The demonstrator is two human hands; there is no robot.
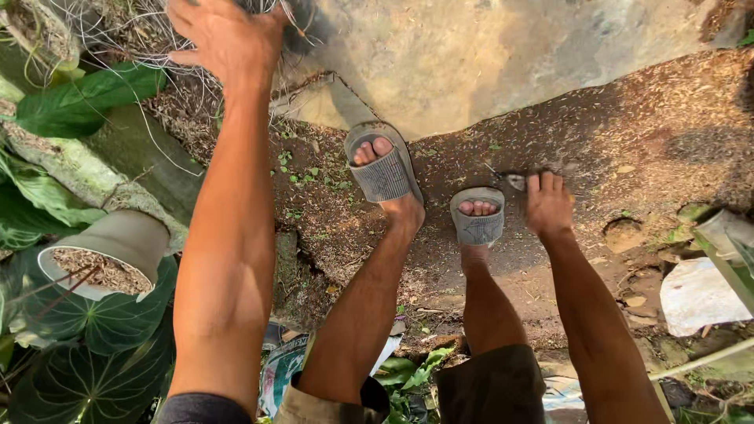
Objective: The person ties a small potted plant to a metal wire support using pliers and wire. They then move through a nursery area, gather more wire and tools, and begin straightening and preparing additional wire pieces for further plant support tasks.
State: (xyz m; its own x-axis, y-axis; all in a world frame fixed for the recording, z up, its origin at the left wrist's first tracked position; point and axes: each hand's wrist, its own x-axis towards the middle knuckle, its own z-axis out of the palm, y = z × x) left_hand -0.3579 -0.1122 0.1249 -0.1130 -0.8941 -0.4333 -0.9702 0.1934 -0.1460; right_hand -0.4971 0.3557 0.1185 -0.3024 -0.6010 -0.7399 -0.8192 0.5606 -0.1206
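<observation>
Crouching over bare brown soil [628,126], I clutch wiry dry roots [157,39] in my left hand [228,39]; right hand [547,206] pinches a small grey tool [516,182].

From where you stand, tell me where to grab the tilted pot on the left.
Take the pot by its rim, coming from the lower left with the left hand. It lies tipped, its soil-filled mouth facing that way, and the flared lip gives fingers an edge, while the smooth tapering body probably would slip.
</observation>
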